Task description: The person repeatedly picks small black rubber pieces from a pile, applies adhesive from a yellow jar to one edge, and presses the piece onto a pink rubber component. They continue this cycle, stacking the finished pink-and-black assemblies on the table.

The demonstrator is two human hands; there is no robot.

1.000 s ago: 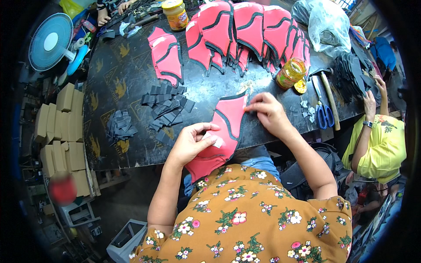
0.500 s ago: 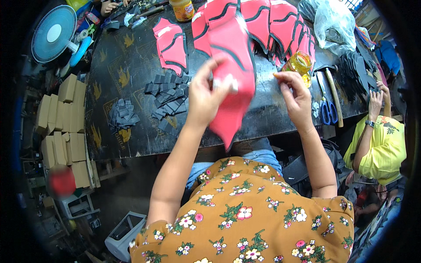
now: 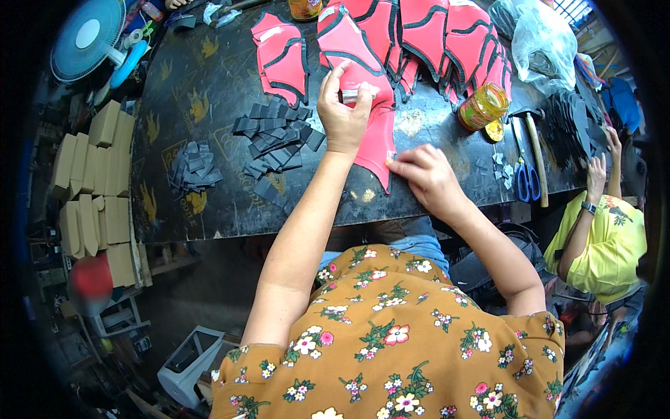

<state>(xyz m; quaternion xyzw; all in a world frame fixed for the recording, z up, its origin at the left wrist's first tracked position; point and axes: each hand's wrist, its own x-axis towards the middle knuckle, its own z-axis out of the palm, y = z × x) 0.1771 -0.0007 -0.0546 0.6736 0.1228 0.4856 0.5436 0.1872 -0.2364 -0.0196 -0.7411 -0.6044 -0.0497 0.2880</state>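
Note:
A pink cut piece (image 3: pixel 380 129) with black edging lies on the dark table in front of me, its narrow point toward me. My left hand (image 3: pixel 343 115) grips its middle, thumb and fingers around a small whitish patch. My right hand (image 3: pixel 431 183) is closed in a pinch at the piece's right edge near the point; something small and orange shows at the fingertips, too small to name. Beyond the right hand stands an open glass jar (image 3: pixel 483 108) with yellowish contents, its yellow lid (image 3: pixel 494 130) beside it. Another pink piece (image 3: pixel 283 59) lies farther left.
Overlapping pink pieces (image 3: pixel 422 31) lie at the back. Small black strips (image 3: pixel 276 136) and grey pieces (image 3: pixel 193 167) are heaped left. Blue-handled scissors (image 3: pixel 527 178) and a hammer (image 3: pixel 536 153) lie right, near a plastic bag (image 3: pixel 541 45). A co-worker in yellow (image 3: pixel 600 244) sits right.
The pink piece has come down from above the table to lie on it. My right hand has moved from beside the jar down and left to the piece's edge.

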